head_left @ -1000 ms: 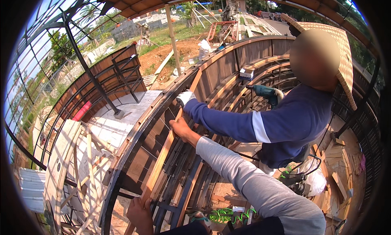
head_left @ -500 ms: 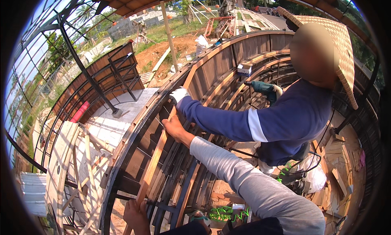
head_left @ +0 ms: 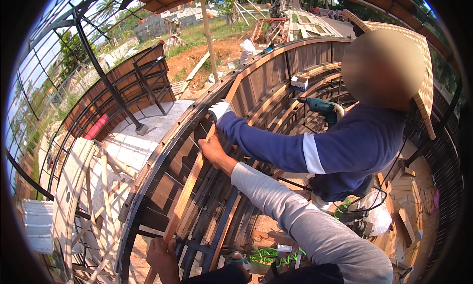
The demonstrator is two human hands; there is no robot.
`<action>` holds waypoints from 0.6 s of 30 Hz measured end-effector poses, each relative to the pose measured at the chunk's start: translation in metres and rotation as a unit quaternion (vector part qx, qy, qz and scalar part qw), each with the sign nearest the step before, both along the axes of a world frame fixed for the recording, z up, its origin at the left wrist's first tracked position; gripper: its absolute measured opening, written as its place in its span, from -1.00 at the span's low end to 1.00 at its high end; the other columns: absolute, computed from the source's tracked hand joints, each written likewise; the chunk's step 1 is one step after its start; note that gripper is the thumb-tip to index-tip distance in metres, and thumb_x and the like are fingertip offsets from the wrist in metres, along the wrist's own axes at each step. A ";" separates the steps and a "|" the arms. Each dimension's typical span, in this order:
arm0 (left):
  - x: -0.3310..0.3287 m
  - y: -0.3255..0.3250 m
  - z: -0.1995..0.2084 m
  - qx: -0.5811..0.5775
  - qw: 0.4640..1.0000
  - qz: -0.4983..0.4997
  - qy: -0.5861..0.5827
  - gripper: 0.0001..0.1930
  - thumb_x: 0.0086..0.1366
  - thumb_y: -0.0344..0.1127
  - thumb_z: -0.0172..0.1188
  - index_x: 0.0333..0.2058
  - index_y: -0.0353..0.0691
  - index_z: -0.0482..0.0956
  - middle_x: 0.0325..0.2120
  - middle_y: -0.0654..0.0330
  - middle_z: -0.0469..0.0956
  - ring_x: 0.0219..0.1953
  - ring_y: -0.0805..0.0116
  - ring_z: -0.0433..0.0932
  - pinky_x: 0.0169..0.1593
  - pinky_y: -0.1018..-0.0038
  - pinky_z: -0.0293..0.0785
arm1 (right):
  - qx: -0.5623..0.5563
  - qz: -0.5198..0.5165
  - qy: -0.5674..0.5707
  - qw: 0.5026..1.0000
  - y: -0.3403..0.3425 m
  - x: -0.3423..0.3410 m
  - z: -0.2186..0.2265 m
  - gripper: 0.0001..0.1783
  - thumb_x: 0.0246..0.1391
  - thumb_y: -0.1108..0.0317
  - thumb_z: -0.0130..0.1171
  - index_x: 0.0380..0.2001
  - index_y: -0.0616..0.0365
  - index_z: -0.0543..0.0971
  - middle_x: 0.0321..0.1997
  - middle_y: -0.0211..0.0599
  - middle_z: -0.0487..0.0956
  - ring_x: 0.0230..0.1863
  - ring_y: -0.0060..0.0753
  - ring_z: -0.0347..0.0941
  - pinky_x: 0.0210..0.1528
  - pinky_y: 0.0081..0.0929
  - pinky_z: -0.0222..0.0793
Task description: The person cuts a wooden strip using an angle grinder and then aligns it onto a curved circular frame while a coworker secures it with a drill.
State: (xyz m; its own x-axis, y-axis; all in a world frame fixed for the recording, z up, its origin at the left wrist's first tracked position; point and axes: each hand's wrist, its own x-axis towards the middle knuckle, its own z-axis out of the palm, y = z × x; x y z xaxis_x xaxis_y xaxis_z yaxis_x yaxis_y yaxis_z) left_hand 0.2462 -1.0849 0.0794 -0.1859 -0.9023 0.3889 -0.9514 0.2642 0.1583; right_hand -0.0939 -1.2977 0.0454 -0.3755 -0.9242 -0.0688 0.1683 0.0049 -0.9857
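Observation:
A long, narrow wooden strip [head_left: 184, 201] runs lengthwise along the curved black metal frame [head_left: 148, 198]. At its near end, my left hand [head_left: 163, 257] is closed around it. Farther up, my right hand [head_left: 215, 152] grips the same strip, thumb along its edge. Just beyond my right hand, a co-worker's white-gloved hand [head_left: 219, 110] rests at the strip's far part by the frame's top rail. The co-worker's other gloved hand [head_left: 339, 111] holds a green power drill [head_left: 319, 106], its bit pointing left.
The curved wall of brown planks [head_left: 256, 89] sweeps away to the far right. A small white-and-blue box [head_left: 299, 82] sits on its inner ledge. Green coiled hose [head_left: 276, 256] lies below me. Wood offcuts [head_left: 407, 226] litter the right side; a black post [head_left: 106, 77] stands left.
The view has shifted slightly. Both my hands keep their hold on the wooden strip, and the co-worker's head has turned and leaned a little toward the left.

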 end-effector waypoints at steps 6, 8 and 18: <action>0.001 0.002 -0.005 0.012 1.000 0.006 0.011 -0.66 0.23 -0.16 0.40 -0.35 -0.27 0.45 -0.45 -0.06 0.52 -0.38 -0.23 0.54 -0.35 0.00 0.40 | 0.021 -0.031 0.048 0.998 -0.003 0.005 -0.014 -0.62 0.25 0.21 0.13 -0.23 0.44 0.48 -0.43 -0.18 0.54 -0.45 -0.35 0.49 -0.36 -0.28 0.45; 0.001 0.001 -0.007 0.008 1.000 0.006 0.012 -0.66 0.24 -0.16 0.40 -0.35 -0.27 0.44 -0.45 -0.06 0.52 -0.38 -0.23 0.54 -0.36 0.01 0.40 | 0.021 -0.019 0.055 0.998 -0.004 0.008 -0.014 -0.61 0.25 0.19 0.13 -0.28 0.43 0.50 -0.43 -0.19 0.53 -0.48 -0.34 0.48 -0.36 -0.27 0.44; 0.000 0.002 0.007 0.016 1.000 0.005 0.011 -0.69 0.28 -0.19 0.36 -0.35 -0.28 0.43 -0.47 -0.05 0.50 -0.39 -0.20 0.54 -0.37 0.02 0.38 | -0.012 -0.027 0.006 1.000 0.003 0.011 0.007 -0.59 0.26 0.29 0.10 -0.08 0.52 0.38 -0.38 -0.14 0.53 -0.40 -0.36 0.54 -0.32 -0.31 0.49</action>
